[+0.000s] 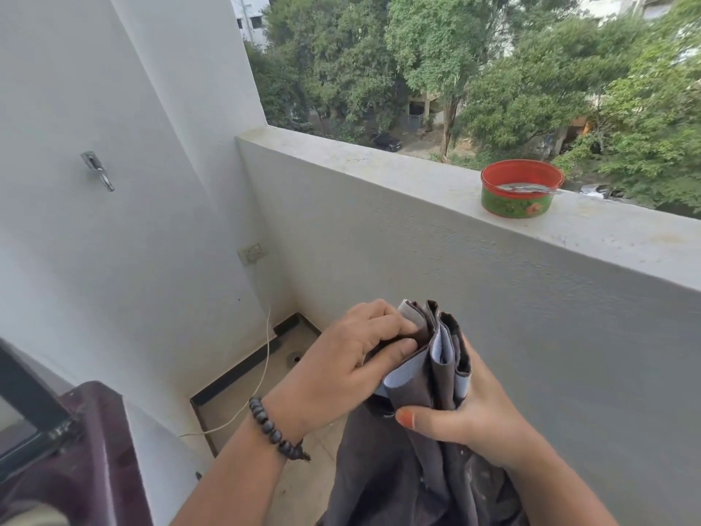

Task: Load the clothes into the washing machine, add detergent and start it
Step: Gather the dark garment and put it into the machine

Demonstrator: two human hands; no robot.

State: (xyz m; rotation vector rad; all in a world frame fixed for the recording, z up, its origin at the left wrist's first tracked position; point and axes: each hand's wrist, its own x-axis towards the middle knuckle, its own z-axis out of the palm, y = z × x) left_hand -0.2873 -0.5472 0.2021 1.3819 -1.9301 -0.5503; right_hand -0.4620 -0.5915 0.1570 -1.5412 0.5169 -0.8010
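While both hands, left hand and right hand, gripped the bunched dark grey-brown garment, its lower part ran off the frame's bottom edge.

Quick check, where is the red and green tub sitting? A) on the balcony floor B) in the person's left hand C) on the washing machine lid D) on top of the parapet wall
D: the red and green tub stands on the flat top of the parapet wall, while both hands hold a dark garment below it.
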